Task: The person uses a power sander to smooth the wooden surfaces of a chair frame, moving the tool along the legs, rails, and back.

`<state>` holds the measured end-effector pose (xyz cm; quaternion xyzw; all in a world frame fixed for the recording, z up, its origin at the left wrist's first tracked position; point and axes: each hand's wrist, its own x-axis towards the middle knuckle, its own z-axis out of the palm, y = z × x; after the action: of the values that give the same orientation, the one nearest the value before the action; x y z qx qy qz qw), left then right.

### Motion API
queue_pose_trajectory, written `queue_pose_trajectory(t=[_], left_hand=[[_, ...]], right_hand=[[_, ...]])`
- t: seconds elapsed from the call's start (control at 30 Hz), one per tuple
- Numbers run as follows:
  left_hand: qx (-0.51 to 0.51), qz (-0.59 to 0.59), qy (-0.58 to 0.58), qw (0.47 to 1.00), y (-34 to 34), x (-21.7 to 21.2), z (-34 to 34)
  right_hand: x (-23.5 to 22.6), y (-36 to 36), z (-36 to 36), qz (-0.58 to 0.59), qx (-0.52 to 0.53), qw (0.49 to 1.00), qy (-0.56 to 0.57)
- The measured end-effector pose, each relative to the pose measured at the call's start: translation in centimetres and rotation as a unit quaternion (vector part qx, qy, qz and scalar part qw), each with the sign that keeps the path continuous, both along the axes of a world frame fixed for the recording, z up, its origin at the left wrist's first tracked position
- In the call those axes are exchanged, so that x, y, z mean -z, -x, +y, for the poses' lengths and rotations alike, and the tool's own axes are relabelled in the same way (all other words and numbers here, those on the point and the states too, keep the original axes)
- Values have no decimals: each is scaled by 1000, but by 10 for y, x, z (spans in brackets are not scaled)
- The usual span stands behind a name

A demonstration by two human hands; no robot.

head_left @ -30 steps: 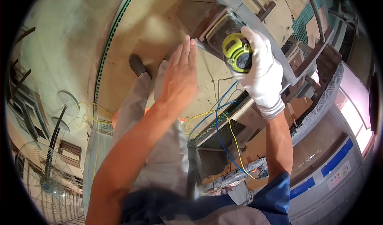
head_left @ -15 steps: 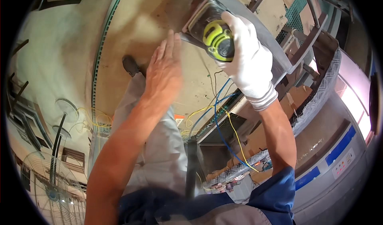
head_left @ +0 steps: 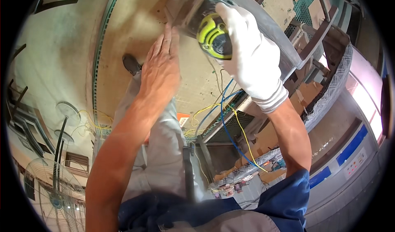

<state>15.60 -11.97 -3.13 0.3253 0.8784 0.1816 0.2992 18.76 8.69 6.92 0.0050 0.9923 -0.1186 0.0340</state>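
Observation:
In a white knit glove, my right hand (head_left: 258, 53) is wrapped round a lime-green and black power sander (head_left: 214, 38). Its flat pad end is blurred and lies on a grey curved workpiece (head_left: 273, 32) at the top of the view. My bare left hand (head_left: 162, 65) has its fingers stretched out, close together. Those fingertips reach the workpiece's left end, beside the sander's pad; whether they press on it I cannot tell.
Blue and yellow hoses (head_left: 225, 121) hang below the sander. On the right stands a padded rack (head_left: 325, 104) near a grey machine (head_left: 349, 166) with blue strips. A wire-caged fan (head_left: 55, 201) is at lower left. My shoe (head_left: 131, 64) rests on the tan floor (head_left: 123, 38).
The sander and my gloved right hand have shifted left and slightly up along the workpiece. My left hand has also moved a little left and up, fingers still stretched.

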Motion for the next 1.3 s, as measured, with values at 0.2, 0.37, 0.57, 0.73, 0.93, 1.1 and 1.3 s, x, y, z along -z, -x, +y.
queue_pose_trajectory(t=[0.2,0.37,0.57,0.73,0.93,1.1,1.3], left_hand=[[-8,5,-11,1000,0,-3,0],[1,-9,8,1000,2,-3,3],[3,6,-2,1000,2,-3,1],[3,21,-7,1000,0,1,0],[4,15,-1,1000,1,1,1],[-5,-8,-5,1000,3,-6,2],[-11,-20,10,1000,0,3,1]], right_hand=[[-9,-19,12,9,37,999,3],[9,-10,2,45,24,998,22],[10,2,7,54,93,994,-5],[8,2,4,25,113,993,4],[5,11,-4,24,99,995,-15],[8,15,-3,63,75,995,-17],[-8,28,-27,-37,65,997,-33]])
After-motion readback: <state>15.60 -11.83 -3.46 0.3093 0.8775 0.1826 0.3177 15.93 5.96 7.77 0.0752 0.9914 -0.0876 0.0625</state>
